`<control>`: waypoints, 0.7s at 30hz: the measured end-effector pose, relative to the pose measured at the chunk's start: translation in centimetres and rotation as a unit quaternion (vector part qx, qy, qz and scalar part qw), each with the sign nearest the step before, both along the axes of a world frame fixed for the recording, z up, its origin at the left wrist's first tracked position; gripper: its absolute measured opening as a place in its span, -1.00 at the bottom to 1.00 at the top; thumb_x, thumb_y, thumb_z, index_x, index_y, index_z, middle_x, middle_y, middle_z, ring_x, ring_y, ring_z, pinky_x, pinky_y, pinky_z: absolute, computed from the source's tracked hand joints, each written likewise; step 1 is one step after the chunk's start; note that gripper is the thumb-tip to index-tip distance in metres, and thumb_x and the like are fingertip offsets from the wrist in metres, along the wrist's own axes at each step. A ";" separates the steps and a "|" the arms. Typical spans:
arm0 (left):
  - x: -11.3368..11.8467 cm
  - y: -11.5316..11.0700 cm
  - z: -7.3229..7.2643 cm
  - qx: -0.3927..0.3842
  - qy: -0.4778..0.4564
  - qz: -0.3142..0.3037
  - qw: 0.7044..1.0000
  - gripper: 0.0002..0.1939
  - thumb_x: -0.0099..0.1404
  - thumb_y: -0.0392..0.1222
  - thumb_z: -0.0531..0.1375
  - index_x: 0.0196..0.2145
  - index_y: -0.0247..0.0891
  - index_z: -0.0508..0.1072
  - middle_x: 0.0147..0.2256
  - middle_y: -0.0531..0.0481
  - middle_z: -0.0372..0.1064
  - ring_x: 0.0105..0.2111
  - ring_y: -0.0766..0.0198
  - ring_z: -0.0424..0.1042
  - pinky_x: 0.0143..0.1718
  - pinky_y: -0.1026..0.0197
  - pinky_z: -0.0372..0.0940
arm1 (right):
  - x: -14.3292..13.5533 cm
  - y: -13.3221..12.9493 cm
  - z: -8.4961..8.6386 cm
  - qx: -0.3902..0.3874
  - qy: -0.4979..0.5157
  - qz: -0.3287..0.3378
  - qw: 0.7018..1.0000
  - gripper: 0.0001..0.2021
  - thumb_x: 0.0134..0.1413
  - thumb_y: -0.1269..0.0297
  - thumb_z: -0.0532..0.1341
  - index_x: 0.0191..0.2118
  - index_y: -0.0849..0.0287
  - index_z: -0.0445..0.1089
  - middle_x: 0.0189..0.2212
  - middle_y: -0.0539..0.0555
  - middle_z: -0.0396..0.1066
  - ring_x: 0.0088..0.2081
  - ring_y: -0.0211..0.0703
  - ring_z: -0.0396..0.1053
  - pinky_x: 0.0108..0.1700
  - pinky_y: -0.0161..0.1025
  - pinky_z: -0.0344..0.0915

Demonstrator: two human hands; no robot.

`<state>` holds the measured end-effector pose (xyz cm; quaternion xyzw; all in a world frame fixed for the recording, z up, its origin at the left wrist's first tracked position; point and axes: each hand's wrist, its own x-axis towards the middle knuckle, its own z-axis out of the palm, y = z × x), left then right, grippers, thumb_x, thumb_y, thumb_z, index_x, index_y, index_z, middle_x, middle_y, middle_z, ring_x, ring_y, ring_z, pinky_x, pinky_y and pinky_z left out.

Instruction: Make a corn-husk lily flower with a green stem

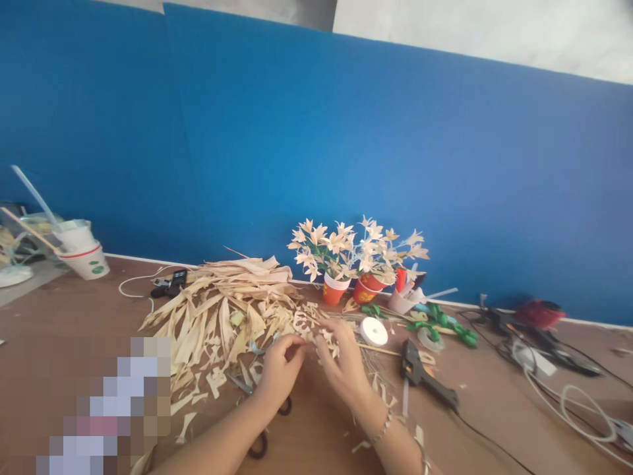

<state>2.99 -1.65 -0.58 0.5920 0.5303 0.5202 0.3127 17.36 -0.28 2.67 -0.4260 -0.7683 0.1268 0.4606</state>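
My left hand point(281, 371) is over the middle of the table, thumb and forefinger pinched together. What the pinch holds is too small to make out. Close beside it is my right hand point(345, 361), fingers stretched toward the left fingertips with a gap between them; I see nothing held there. Scissors point(241, 384) with dark handles lie partly hidden under my left wrist. Behind the hands spreads a heap of dry, pale corn husks point(217, 310), with cut scraps point(216, 381) around it. A white tape roll point(374, 332) sits just beyond my right hand.
Husk flowers stand in red paper cups point(336, 290) by the blue partition point(297, 132). A black glue gun point(420, 375) lies right, its cord trailing forward. Green tape pieces point(438, 320) and tangled cables point(534, 376) lie farther right. White cups point(88, 260) stand far left.
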 end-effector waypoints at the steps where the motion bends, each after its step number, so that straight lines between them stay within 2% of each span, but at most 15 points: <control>1: 0.0 0.0 0.1 -0.001 -0.001 0.000 1.000 -0.88 0.14 -0.26 0.09 -0.47 -0.24 0.43 -0.48 0.00 0.42 -0.44 0.23 0.38 -0.36 0.22 0.27 | 0.0 0.1 0.0 -0.032 0.023 -0.013 0.999 -0.81 0.14 0.33 0.06 -0.14 0.16 0.31 -0.24 0.14 0.37 -0.20 -0.09 0.31 -0.15 -0.15 0.25; 3: 0.0 0.0 0.3 0.001 -0.002 -0.004 1.000 -0.88 0.15 -0.25 0.10 -0.48 -0.24 0.42 -0.47 0.00 0.42 -0.43 0.23 0.38 -0.35 0.22 0.27 | 0.0 0.3 -0.1 -0.113 0.060 -0.022 0.992 -0.83 0.16 0.25 0.05 -0.26 0.18 0.35 -0.34 0.10 0.38 -0.30 -0.12 0.32 -0.27 -0.22 0.26; 7: 0.0 0.0 0.4 0.018 -0.003 -0.014 1.000 -0.87 0.16 -0.24 0.10 -0.48 -0.23 0.41 -0.47 -0.02 0.42 -0.42 0.22 0.38 -0.34 0.21 0.27 | -0.2 0.8 -0.7 -0.250 0.132 0.014 0.959 -0.78 0.09 0.15 0.11 -0.42 0.19 0.34 -0.50 0.03 0.34 -0.46 -0.21 0.27 -0.42 -0.31 0.21; 11: 0.1 0.1 0.1 0.030 -0.011 -0.010 0.999 -0.89 0.15 -0.25 0.10 -0.47 -0.23 0.42 -0.46 -0.01 0.42 -0.41 0.21 0.39 -0.33 0.20 0.28 | -0.3 1.1 -0.9 -0.286 0.179 0.044 0.940 -0.77 -0.02 0.14 0.17 -0.53 0.19 0.30 -0.50 0.02 0.35 -0.46 -0.23 0.25 -0.42 -0.32 0.19; 14: 0.1 0.2 -0.2 0.016 -0.015 0.002 1.000 -0.89 0.14 -0.23 0.11 -0.45 -0.23 0.43 -0.46 -0.01 0.43 -0.41 0.21 0.40 -0.33 0.19 0.30 | -0.4 1.1 -0.9 -0.311 0.190 0.035 0.931 -0.76 -0.08 0.13 0.19 -0.57 0.18 0.28 -0.57 -0.01 0.30 -0.54 -0.28 0.19 -0.48 -0.33 0.14; 21: 0.1 0.2 -0.6 -0.014 -0.036 0.007 0.999 -0.89 0.11 -0.23 0.16 -0.36 -0.23 0.44 -0.42 -0.01 0.46 -0.40 0.20 0.42 -0.33 0.17 0.32 | -0.6 1.0 -0.9 -0.426 0.271 0.021 0.863 -0.74 -0.21 0.10 0.24 -0.59 0.20 0.26 -0.71 -0.14 0.09 -0.65 -0.39 0.00 -0.57 -0.38 -0.02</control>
